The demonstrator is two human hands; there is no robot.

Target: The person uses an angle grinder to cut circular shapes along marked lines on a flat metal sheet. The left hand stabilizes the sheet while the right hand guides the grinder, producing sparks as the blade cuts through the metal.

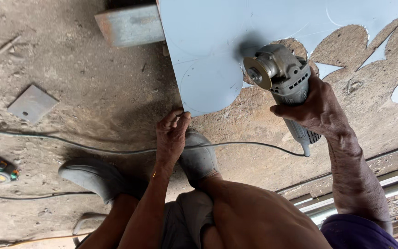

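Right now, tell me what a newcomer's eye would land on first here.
The grey angle grinder stands out first, gripped in the right hand with its disc at the cut edge of the pale blue metal sheet at top centre. Below it, the left hand pinches the sheet's lower rim. A power cable trails across the dirt floor.

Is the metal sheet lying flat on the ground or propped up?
Propped up. The sheet rests on a steel block at its far edge, while the left hand grips its near corner above the dirt.
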